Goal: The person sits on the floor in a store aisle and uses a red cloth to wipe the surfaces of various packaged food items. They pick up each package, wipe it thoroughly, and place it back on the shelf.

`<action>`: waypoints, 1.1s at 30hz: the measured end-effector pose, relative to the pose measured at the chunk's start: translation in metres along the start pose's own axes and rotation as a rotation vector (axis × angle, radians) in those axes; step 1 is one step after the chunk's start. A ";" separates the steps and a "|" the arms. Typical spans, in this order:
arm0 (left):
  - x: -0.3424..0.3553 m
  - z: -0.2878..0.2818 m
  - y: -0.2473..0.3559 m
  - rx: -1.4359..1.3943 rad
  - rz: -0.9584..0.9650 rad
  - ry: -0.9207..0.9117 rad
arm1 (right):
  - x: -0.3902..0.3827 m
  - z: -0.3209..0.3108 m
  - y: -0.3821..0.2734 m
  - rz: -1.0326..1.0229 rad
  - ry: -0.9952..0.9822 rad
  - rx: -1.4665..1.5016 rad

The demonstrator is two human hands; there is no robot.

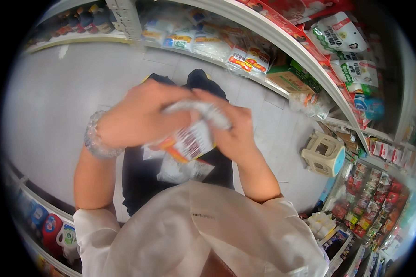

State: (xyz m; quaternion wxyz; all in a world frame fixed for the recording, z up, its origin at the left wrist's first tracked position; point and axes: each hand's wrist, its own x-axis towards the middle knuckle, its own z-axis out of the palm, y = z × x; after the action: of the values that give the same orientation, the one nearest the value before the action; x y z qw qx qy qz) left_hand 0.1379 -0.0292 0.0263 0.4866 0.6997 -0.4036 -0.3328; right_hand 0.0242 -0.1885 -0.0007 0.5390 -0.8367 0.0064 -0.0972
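Note:
Above my lap, both hands are closed on a white, orange and yellow plastic packet. My left hand, with a clear beaded bracelet at the wrist, curls over the packet's left and upper side and is smeared by motion. On the other side, my right hand grips its right upper edge. The top of the packet looks bunched between the hands. Just below, another clear and white plastic packet rests on my dark trousers. My fingertips are partly hidden behind the packet.
A low shelf ahead holds bagged goods and a green carton. Pouches line the upper right shelf. A beige plastic stool stands at the right. Detergent bottles sit low at the left. Hanging small packets fill the right rack.

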 end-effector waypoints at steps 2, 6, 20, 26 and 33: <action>0.003 -0.007 -0.002 -0.354 -0.226 0.300 | 0.005 -0.008 0.028 0.359 0.255 0.293; 0.006 -0.018 -0.042 -0.364 -0.196 0.724 | 0.028 -0.047 0.118 0.584 0.606 0.840; 0.010 0.014 -0.130 -0.422 -0.354 1.272 | 0.128 -0.144 0.366 0.719 0.764 1.278; -0.002 -0.001 -0.129 -0.450 -0.252 1.430 | 0.102 -0.155 0.414 0.915 0.758 1.036; -0.030 -0.002 -0.119 -0.403 -0.171 1.538 | 0.060 -0.079 0.255 0.798 0.713 0.570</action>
State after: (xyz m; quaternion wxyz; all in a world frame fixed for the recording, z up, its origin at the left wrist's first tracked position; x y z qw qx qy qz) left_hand 0.1548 0.0219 -0.0838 0.7184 0.6602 0.1682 0.1405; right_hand 0.0938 -0.3738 -0.1902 0.7014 -0.5082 0.4735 -0.1601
